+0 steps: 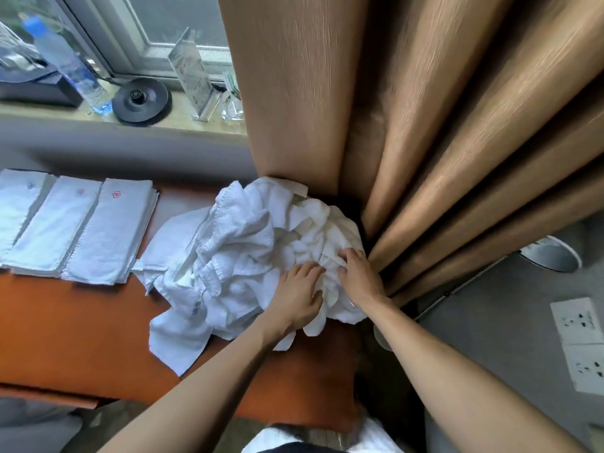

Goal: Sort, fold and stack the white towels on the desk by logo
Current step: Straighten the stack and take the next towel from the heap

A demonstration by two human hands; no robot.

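- Three folded stacks point(78, 223) are lying side by side to the left of the heap, apart from it. Their long sides are running away from the person, and a small logo is showing at the far end of each: bluish, pale pink, then red.
- A bare strip of the orange worktop point(81, 322) is showing between those stacks and the heap.
- The heap point(235, 253) of crumpled white towels is sitting on the right part of the worktop. It is spreading from a loose towel trailing off its near left side up to its far right side. No logo is showing on it.
- The left hand point(299, 289) is lying on the heap's near right part, with fingers spread and fairly straight, pressing on the cloth and not gripping it.
- The right hand point(358, 277) is resting just to its right, on the heap's right edge. The fingertips are bending down into a fold, and I cannot tell whether they are pinching it.
- Both hands are working close together at the end of the heap farthest from the stacks. Any towel lifted here is probably going to have to travel leftward across the whole heap, and the left hand is the nearer one for that.
- The tan curtain point(408, 125) is hanging against the heap's right and far sides and touching it, so it is likely crowding the right hand.
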